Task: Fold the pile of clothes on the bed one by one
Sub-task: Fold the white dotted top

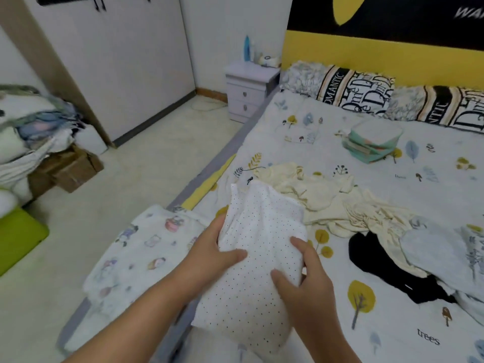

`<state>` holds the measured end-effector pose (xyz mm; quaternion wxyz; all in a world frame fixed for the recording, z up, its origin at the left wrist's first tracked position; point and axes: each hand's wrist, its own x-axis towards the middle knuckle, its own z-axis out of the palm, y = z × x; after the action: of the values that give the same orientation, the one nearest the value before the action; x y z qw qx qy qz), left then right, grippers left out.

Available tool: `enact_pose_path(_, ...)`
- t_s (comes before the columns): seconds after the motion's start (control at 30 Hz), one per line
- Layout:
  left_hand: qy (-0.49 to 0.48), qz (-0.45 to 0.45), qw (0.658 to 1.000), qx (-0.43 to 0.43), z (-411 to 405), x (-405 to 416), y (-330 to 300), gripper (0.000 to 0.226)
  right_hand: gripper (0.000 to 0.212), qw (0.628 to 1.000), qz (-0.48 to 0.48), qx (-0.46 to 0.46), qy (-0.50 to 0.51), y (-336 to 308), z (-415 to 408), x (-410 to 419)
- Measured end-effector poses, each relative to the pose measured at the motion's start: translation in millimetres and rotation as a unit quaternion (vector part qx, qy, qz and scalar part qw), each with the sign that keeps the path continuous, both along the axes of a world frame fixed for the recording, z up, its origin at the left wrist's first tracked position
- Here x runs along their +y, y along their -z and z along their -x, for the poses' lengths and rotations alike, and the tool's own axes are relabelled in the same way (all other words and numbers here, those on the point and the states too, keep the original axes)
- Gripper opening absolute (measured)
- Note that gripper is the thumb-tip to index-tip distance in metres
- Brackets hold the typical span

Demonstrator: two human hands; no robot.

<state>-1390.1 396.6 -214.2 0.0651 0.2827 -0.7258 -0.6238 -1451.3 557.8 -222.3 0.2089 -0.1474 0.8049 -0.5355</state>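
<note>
The white dotted garment (251, 258) is between both hands, near the left edge of the bed (392, 297). The left hand (209, 255) grips its left side, the thumb lying on top of the cloth. The right hand (306, 279) holds its right side, with fingers curled on the fabric. The pile of clothes (366, 221), cream, black and light blue, lies just right of the garment on the bed.

At lower centre of the frame both hands gripped a white dotted garment (251, 260), the left hand (209, 254) on its left edge and the right hand (305, 279) (thumb on top) on its right; right of it lay cream clothes (330, 203) on the bed (392, 310).
</note>
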Motion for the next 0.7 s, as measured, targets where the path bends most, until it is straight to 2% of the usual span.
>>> enact_pose_path(0.23,-0.016,-0.004,1.000,-0.018,-45.3,-98.6,-5.1,0.062,0.056,1.000,0.006,-0.014,0.003,8.3,-48.9,-103.8)
enact_pose_path(0.5,-0.006,0.014,0.997,-0.078,-78.8,-202.5,38.7,0.058,0.061,0.999,-0.019,-0.035,0.003,54.8,-93.0,-208.3)
enact_pose_path(0.6,-0.014,-0.002,0.994,-0.112,-92.1,-228.2,72.1,0.054,0.069,0.995,-0.064,-0.076,-0.022,85.5,-109.4,-230.4)
enact_pose_path(0.7,0.022,0.016,0.983,-0.183,-103.8,-237.2,108.1,0.059,0.084,0.973,-0.180,-0.120,-0.082,118.1,-124.5,-242.8)
